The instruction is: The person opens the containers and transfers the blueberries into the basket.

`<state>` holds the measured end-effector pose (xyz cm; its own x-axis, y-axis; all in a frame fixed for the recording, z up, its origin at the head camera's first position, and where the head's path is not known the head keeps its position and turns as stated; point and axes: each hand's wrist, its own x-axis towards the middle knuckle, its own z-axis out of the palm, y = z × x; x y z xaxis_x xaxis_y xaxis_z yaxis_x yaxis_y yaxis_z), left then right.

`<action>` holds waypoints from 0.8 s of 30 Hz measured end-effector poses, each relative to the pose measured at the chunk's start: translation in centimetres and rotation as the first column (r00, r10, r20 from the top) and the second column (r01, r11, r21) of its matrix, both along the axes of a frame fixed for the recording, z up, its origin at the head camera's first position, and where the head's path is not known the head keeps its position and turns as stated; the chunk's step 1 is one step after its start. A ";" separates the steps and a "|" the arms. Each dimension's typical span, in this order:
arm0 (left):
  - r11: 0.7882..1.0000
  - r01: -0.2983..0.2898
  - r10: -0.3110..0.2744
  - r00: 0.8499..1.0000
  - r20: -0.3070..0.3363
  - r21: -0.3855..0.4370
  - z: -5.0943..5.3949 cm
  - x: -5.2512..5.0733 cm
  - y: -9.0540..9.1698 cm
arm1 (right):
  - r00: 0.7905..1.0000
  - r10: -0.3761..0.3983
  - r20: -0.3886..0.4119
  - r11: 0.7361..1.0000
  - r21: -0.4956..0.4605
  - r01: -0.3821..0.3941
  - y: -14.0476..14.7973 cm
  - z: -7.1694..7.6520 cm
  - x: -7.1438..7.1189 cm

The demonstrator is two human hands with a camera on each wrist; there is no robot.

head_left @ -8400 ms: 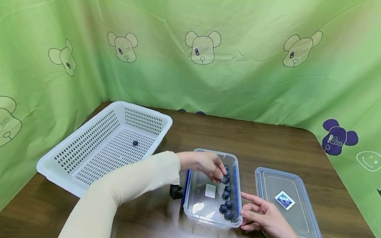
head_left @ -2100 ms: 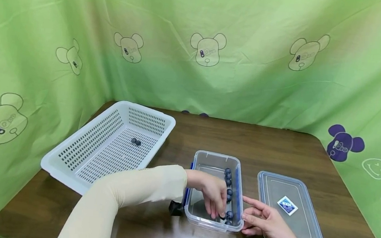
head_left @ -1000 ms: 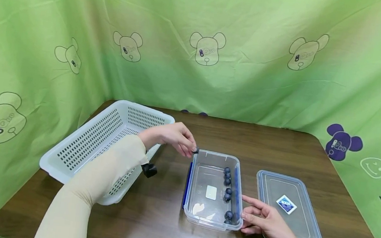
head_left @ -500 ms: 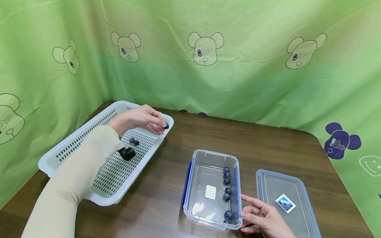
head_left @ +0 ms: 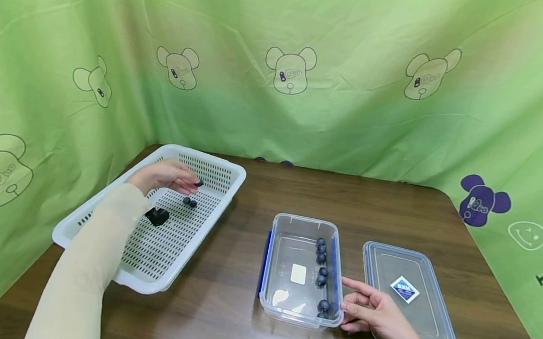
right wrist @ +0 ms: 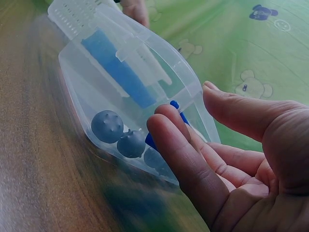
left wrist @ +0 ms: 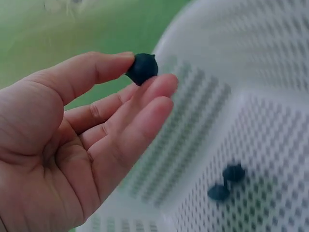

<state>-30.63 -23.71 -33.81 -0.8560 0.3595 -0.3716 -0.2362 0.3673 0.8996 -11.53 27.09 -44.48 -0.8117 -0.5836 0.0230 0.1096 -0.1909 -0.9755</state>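
Between thumb and fingertips, my left hand (head_left: 168, 175) pinches a small dark-blue knobbly ball (left wrist: 143, 69). It is held in the air over the white slotted basket (head_left: 143, 282), at the left of the head view. Two like balls (head_left: 190, 202) lie together on the basket floor. My right hand (head_left: 377, 313) touches the right side of a clear plastic box (head_left: 282, 315), its fingers loosely extended near a blue side clip and the thumb by the rim corner. Several matching balls (right wrist: 107, 126) sit in a line along that side inside the box.
A clear lid (head_left: 420, 260) with a blue-edged seal and a diamond sticker lies on the brown wooden table (head_left: 299, 191), right of the box. A black wrist camera (head_left: 157, 216) is strapped under my left wrist. Green printed cloth (head_left: 355, 117) hangs around the table.
My left hand took a ball from the box's front end and carried it left over the basket. The basket floor has gone from one ball to two since the oldest frame. My right hand stays put.
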 end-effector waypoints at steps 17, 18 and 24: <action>0.969 -0.068 0.112 0.978 0.175 -0.238 -4.1 0.3 -2.4 | 1.000 0.008 -0.008 1.000 -0.011 -0.008 0.0 0.0 0.0; 0.966 -0.073 0.119 0.977 0.177 -0.248 -4.3 0.3 -2.4 | 1.000 0.006 -0.009 1.000 -0.011 -0.007 0.0 0.0 0.0; 0.948 -0.111 0.169 0.970 0.177 -0.298 -4.8 0.3 -2.2 | 1.000 0.000 -0.016 1.000 -0.001 0.000 -0.1 0.0 0.0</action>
<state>-30.34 -25.89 -38.57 -0.7889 0.0965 -0.6070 -0.4657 0.5507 0.6928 -11.53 27.00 -44.47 -0.8112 -0.5836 0.0368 0.0938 -0.1920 -0.9769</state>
